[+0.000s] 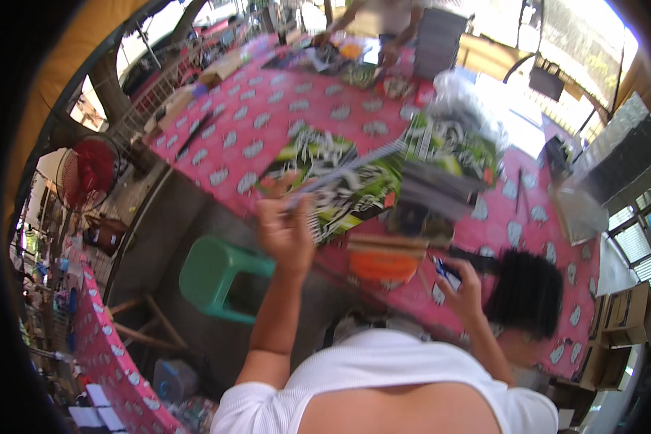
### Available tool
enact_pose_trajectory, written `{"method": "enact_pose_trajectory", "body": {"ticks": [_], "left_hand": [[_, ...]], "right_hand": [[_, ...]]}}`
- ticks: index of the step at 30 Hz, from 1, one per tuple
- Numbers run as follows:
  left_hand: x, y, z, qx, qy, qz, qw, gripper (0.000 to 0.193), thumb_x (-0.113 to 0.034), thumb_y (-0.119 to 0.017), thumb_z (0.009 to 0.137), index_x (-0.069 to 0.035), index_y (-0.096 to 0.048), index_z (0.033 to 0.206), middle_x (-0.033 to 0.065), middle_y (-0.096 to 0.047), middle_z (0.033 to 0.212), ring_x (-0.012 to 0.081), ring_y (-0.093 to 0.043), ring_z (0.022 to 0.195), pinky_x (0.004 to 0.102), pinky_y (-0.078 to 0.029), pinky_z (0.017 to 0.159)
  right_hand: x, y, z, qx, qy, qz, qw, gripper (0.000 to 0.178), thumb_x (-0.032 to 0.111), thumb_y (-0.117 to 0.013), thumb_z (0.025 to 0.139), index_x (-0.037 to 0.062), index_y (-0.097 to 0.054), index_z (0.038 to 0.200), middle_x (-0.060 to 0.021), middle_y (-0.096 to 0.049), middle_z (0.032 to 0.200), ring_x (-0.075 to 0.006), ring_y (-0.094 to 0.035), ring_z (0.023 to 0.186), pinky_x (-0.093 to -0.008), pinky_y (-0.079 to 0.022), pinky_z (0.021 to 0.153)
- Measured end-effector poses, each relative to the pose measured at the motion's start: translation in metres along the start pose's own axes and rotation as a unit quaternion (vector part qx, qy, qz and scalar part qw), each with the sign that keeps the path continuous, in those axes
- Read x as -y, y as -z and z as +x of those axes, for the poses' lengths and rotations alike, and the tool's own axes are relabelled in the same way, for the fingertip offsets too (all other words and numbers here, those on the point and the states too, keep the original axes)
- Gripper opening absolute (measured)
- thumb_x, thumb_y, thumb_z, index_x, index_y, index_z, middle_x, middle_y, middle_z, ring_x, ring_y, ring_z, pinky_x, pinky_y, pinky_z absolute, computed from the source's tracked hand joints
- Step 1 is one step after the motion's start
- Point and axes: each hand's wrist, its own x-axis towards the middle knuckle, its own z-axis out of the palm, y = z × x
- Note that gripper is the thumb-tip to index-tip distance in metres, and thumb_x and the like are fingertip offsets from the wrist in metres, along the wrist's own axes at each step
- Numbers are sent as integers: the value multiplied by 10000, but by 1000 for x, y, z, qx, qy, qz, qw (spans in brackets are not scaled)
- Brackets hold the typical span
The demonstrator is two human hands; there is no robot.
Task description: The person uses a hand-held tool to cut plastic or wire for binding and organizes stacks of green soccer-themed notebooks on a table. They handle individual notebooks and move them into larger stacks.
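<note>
My left hand [286, 228] is closed on one end of a long pale strip [347, 166], which slants up and to the right above green-and-black printed sheets [365, 192]. Motion blur hides whether the strip is separate or the edge of a sheet. Over the table's near edge, my right hand [464, 289] is closed around a small blue-and-dark tool [447, 270], whose kind I cannot make out. Between the hands sits an orange object [383, 266] with a tan edge. A bundle of black strips [526, 293] lies just right of my right hand.
A pink patterned cloth [228, 134] covers the table. Another person's hands [388, 54] are at its far side, near a tall dark stack [439, 42]. Clear plastic [470, 105] lies at the right. A green stool [220, 271] stands left of me; cardboard boxes [622, 318] are at right.
</note>
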Motion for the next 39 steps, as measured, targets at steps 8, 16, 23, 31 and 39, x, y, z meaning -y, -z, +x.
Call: {"method": "enact_pose_trajectory", "body": {"ticks": [8,16,23,31,39], "left_hand": [[146,138,85,-168,142,169,961,210,-118,-693,839,-58,-493,830,20,-554,766,93,-512,691,253,-439,644],[188,147,66,-117,110,117,980,130,-40,-484,923,-1,-595,979,65,-611,996,136,-545,907,267,-418,841],[181,118,56,-134,117,96,979,154,-41,-471,912,-7,-599,991,54,-619,965,129,-542,902,260,-408,818],[74,83,120,-211,86,52,972,442,-143,-539,908,35,-408,1290,142,-448,1352,226,-431,1251,360,-322,1062],[-134,-54,115,469,-254,-231,813,513,-267,-497,941,-40,-355,1378,136,-396,1404,227,-378,1298,353,-291,1072]], "right_hand": [[-26,3,0,-37,31,-199,979,389,174,-755,697,51,-615,1039,-183,-517,1225,-361,-471,1173,-447,-385,973],[-8,53,73,-215,84,-124,965,271,113,-715,737,17,-624,973,-196,-555,1171,-364,-532,1099,-420,-421,942],[-4,78,147,-282,55,-135,948,273,172,-684,789,-13,-630,983,-215,-582,1118,-361,-543,1073,-410,-425,916],[7,84,183,-305,92,-213,924,377,205,-718,765,-48,-600,1018,-248,-553,1149,-379,-506,1117,-410,-394,951],[-21,102,202,-228,-79,-144,960,521,313,-687,822,-34,-542,1183,-197,-554,1189,-298,-553,1043,-379,-453,877]]}}
